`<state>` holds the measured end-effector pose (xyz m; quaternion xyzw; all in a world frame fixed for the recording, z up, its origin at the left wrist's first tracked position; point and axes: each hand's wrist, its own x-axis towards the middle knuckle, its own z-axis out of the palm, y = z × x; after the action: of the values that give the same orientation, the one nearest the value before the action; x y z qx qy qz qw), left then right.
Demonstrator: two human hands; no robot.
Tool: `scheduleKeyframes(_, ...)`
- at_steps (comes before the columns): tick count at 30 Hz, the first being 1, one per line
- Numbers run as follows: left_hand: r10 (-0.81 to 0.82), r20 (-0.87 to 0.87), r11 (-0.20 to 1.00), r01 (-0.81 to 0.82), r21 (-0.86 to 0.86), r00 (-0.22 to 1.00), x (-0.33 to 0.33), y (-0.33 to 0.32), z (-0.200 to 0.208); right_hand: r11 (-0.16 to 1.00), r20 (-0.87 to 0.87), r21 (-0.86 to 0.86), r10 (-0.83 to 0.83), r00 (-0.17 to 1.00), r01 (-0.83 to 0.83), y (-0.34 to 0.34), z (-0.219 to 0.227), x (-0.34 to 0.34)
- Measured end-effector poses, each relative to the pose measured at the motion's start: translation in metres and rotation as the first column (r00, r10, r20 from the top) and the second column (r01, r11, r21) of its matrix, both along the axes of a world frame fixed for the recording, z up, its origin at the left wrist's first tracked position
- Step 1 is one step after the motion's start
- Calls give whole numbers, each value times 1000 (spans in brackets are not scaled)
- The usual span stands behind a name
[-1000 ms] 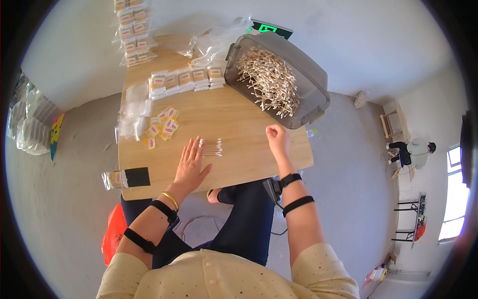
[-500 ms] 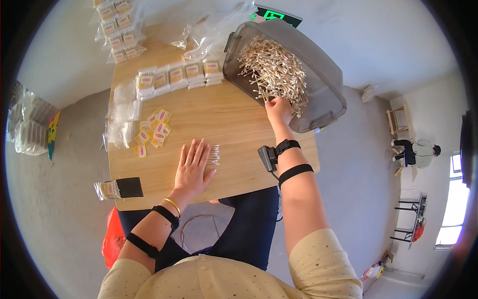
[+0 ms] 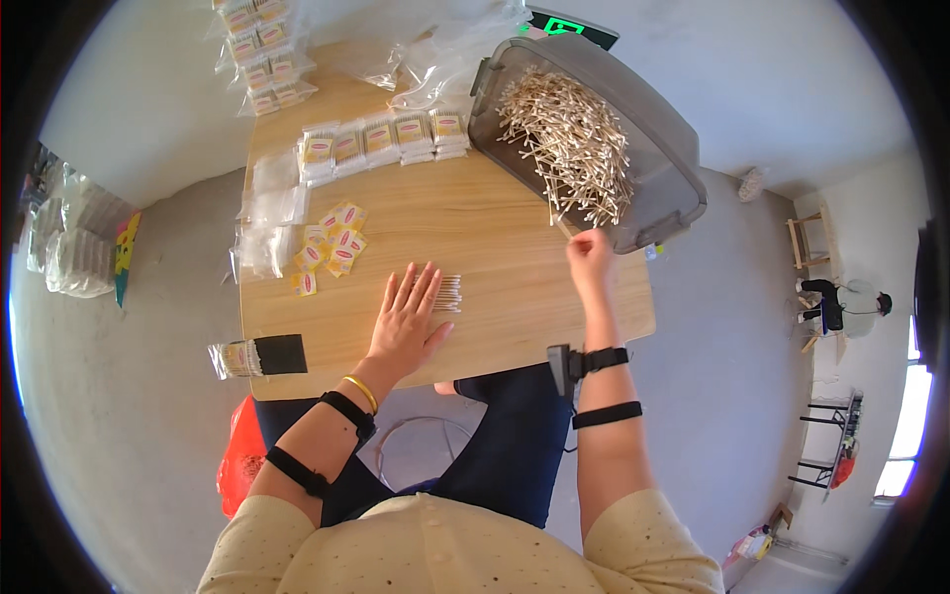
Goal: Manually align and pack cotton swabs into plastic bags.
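My left hand (image 3: 404,322) lies flat on the wooden table (image 3: 505,337), its fingers stretched and a little apart. Beside and partly under those fingertips is a small row of cotton swabs (image 3: 449,294). Just off the near corner of a grey plastic bin (image 3: 673,163), my right hand (image 3: 591,259) is closed, with a few thin swab sticks showing at its fingertips; how many it holds is hidden. The bin leans toward me on its side, and a big heap of loose cotton swabs (image 3: 569,139) fills its mouth.
Yellow-and-white cards (image 3: 336,238) lie left of my left hand. Behind them are clear bags (image 3: 272,213) and a row of packed swab bags (image 3: 381,139). A filled bag (image 3: 233,358) and a black piece (image 3: 282,353) sit at the left edge. Another person (image 3: 846,307) sits far right.
My right hand has drawn back from the swab heap, toward me and to the right, with swabs at its fingertips. My left hand stays flat by the row. The whole view has shifted slightly.
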<state>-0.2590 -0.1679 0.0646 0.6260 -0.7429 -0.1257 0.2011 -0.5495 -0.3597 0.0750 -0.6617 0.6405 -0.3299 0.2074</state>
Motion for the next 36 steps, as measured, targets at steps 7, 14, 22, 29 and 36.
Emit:
scheduleKeyframes(7,136,-13,990,-136,-27,991,21,7,4,917,85,-110,394,915,-384,48,-23,115)
scheduleKeyframes(14,114,103,993,-116,9,988,28,17,4,879,-17,-77,471,882,-471,62,-20,144)
scheduleKeyframes(22,119,86,993,-118,-8,989,27,15,1,827,-71,-109,547,834,-552,90,-17,138)
scheduleKeyframes(29,131,74,991,-130,-24,989,29,17,1,797,-104,-93,588,802,-596,138,10,116)
scheduleKeyframes(36,128,67,992,-126,-22,990,30,16,0,776,-251,-81,592,766,-626,158,4,121)
